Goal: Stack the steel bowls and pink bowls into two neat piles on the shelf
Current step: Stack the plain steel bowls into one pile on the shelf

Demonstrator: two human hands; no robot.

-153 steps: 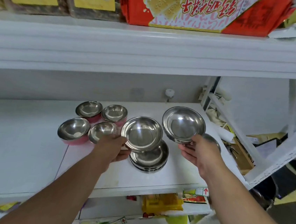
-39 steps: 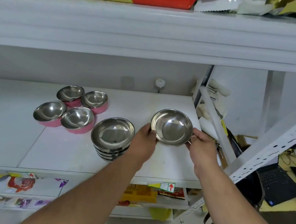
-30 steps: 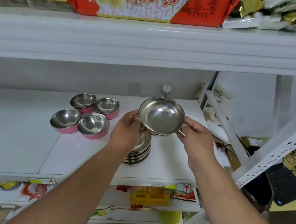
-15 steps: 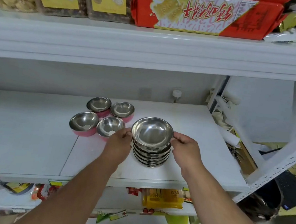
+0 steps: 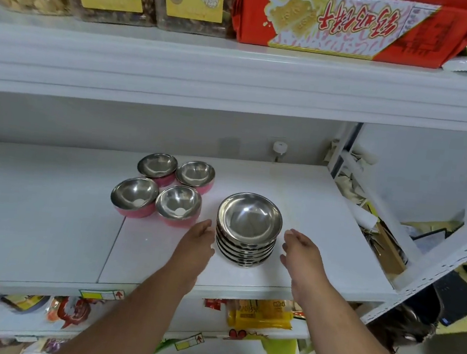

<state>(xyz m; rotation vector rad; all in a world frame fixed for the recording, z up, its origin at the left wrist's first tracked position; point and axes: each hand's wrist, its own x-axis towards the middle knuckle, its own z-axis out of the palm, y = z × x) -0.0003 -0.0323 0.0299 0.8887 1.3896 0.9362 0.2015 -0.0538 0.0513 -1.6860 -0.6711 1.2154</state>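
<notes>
Open left hand (image 5: 195,245) and open right hand (image 5: 302,252) flank a stack of steel bowls (image 5: 247,230) on the shelf (image 5: 48,229), four pink bowls (image 5: 165,188) unstacked beside it.

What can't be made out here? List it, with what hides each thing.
Head view, the only one:
- Exact count in the steel bowl stack: lower rims overlap and nest.
- Whether the left hand touches the stack: its fingers cover that side.
- Bottoms of the back pink bowls: front ones block them.
- Packets on the lower shelf: shelf edge and forearms cover them.
- Red package: top cut off.
</notes>
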